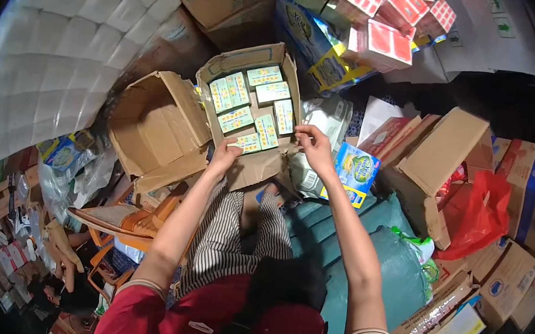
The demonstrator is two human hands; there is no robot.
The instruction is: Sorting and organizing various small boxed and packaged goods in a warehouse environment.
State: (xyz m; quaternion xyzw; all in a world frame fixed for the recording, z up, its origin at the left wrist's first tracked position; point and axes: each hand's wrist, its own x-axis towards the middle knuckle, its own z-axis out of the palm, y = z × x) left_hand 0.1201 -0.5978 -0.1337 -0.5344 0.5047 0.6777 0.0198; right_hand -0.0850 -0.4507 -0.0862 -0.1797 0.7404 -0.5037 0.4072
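Note:
An open cardboard box [260, 166] stands tilted before me, with several small pale green printed cartons [265, 131] lying flat in it. At the box's near left corner is my left hand [223, 156]; its fingertips meet the nearest carton [245, 142], and whether they grip it or the box edge cannot be made out. My right hand [316, 147] is by the right wall of the box, its fingers curved and apart with nothing seen between them. A blue and yellow printed packet [356, 171] lies just beyond my right wrist, partly behind the forearm.
An open cardboard box [159, 126] sits at left, below stacked white wrapped packs [86, 25]. Red-and-white packs [383, 42] top a blue carton [296, 28]. Right are green sacks [364, 270] and a red plastic bag [479, 218]. An orange chair [149, 218] and another person [69, 283] are lower left.

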